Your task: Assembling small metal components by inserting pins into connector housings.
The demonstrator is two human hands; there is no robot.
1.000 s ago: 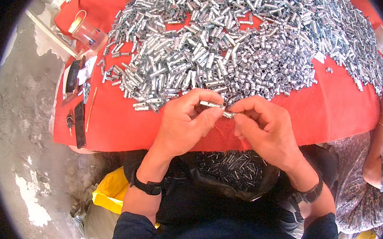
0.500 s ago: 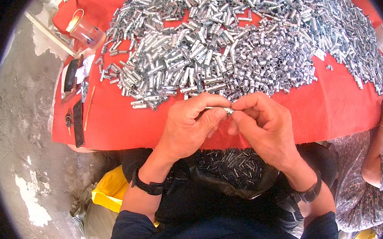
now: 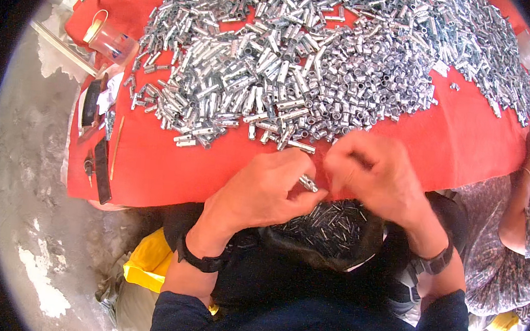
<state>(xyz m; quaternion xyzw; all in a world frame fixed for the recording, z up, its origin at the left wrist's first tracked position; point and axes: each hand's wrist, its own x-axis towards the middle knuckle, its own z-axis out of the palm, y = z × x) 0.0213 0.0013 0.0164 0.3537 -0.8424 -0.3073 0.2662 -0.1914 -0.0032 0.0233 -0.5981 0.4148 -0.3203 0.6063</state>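
Note:
My left hand point(image 3: 257, 186) is closed around a small silver metal tube point(image 3: 308, 182); only its end shows past the fingers. Just to the right, apart from that tube, my right hand point(image 3: 379, 177) hovers with curled fingers. Motion smears its fingertips, so whether they hold anything is unclear. Beyond both hands, long silver tubes with holes point(image 3: 208, 96) lie heaped on a red cloth point(image 3: 152, 178). Short silver rings point(image 3: 361, 89) form a pile beside them. Below my hands, a dark bag point(image 3: 348, 256) in my lap holds many thin metal pins point(image 3: 325, 229).
At the cloth's left edge are a clear plastic cup point(image 3: 114, 43), a dark flat bar point(image 3: 103, 168), a thin stick point(image 3: 117, 147) and a small pointed tool point(image 3: 89, 165). A yellow bag point(image 3: 148, 259) sits lower left. Another person's arm point(image 3: 516, 213) reaches to the table at right.
My hands have parted. The left has come down and nearer me with the metal tube, now tilted; the right has drawn away from the tube and blurs with motion.

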